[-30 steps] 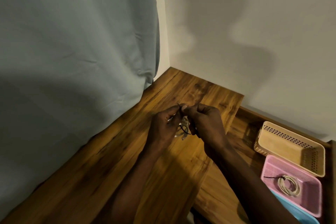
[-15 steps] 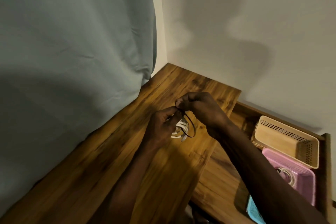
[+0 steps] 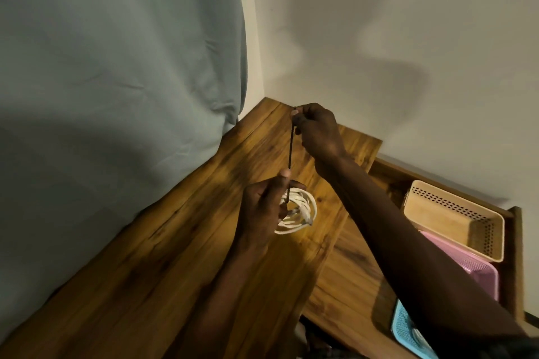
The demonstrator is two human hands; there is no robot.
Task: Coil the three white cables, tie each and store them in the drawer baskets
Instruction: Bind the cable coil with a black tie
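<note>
L hand [image 3: 262,210] gripping coiled white cable [image 3: 300,213] mid-frame, R hand [image 3: 318,131] pinching thin black tie [image 3: 290,151] taut above, pink plastic basket [image 3: 481,277] & blue basket [image 3: 405,332] lower right half hidden by R forearm.

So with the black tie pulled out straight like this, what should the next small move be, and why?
Probably keep drawing the black tie away with the right hand until it cinches. It runs taut from that pinch down into the coiled white cable, which the left hand grips over the wooden tabletop. The loops look loose, and the beige basket stands empty in the drawer.
</note>
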